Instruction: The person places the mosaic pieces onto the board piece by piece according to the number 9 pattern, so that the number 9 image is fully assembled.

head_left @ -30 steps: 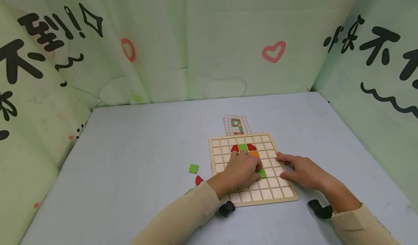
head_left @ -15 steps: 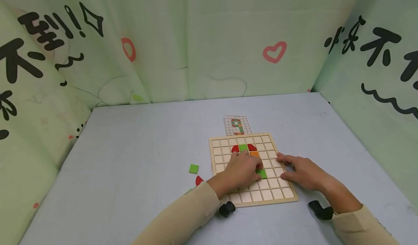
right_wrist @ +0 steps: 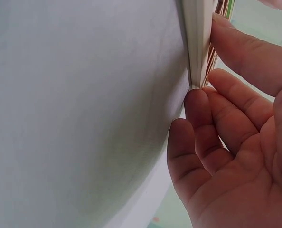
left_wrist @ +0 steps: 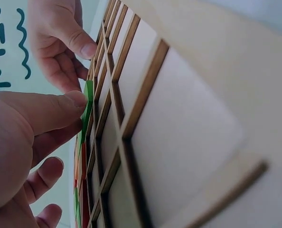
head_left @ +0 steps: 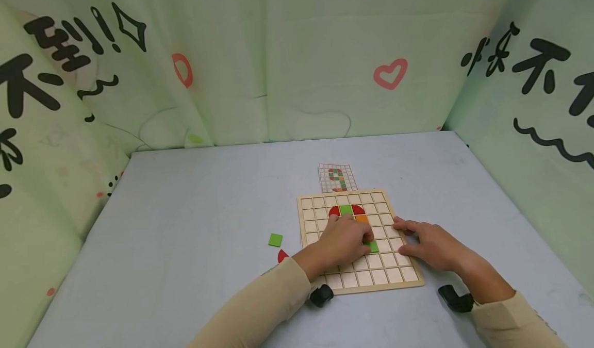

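Observation:
A wooden grid board [head_left: 382, 282] lies on the table under both hands. Over its middle, my left hand [head_left: 342, 239] pinches a green square tile [head_left: 373, 246] between thumb and index finger, its other fingers loosely bent. In the left wrist view the green tile [left_wrist: 87, 111] sits tilted at the grid, against the thumb tip. My right hand [head_left: 431, 242] touches the board's right edge; in the right wrist view its thumb rests on the frame [right_wrist: 198, 42] and the loosely bent fingers lie beside it. Red rounded tiles [head_left: 358, 210], another green tile [head_left: 345, 210] and an orange tile [head_left: 361, 218] lie in the grid.
Behind the board lies a pattern card [head_left: 337, 177] with a coloured grid figure. Left of the board are a loose green square [head_left: 275, 239] and a red piece [head_left: 282, 255], partly behind the left forearm. Printed curtains [head_left: 320, 69] border the table's back and sides.
The green tile at the left hand's fingertips has shifted very slightly. Both hands and the board otherwise stay where they were.

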Motion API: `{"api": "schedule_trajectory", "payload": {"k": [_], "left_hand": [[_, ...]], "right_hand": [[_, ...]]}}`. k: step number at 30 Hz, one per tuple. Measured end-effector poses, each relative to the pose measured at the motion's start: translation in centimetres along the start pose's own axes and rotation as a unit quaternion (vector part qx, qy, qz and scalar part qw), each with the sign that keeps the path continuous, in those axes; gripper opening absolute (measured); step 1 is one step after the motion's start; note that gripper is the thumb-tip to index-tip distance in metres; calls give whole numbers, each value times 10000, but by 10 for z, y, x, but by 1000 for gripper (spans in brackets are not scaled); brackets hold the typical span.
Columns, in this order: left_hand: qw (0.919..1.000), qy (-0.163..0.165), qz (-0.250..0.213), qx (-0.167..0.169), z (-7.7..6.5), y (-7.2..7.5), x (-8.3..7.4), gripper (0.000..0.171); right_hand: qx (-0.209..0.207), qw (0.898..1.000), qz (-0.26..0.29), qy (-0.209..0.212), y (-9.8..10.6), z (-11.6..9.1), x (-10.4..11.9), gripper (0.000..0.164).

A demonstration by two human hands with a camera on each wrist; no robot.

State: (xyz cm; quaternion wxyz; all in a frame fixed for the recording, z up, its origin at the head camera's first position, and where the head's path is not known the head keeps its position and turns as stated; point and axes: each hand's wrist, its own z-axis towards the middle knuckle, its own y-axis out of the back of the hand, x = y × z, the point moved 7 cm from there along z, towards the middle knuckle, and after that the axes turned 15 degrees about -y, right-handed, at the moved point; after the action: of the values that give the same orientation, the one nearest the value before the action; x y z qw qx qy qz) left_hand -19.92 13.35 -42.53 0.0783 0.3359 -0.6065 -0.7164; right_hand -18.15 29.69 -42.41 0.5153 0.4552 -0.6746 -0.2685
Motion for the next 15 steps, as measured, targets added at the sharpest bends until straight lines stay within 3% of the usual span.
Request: {"api": "schedule_trajectory", "payload": {"k": [15], "left_hand": [[10000,12,5,-9,-3,2,2,3]], "right_hand": [[1,10000,-17,29,1,-1,2,60]]}}
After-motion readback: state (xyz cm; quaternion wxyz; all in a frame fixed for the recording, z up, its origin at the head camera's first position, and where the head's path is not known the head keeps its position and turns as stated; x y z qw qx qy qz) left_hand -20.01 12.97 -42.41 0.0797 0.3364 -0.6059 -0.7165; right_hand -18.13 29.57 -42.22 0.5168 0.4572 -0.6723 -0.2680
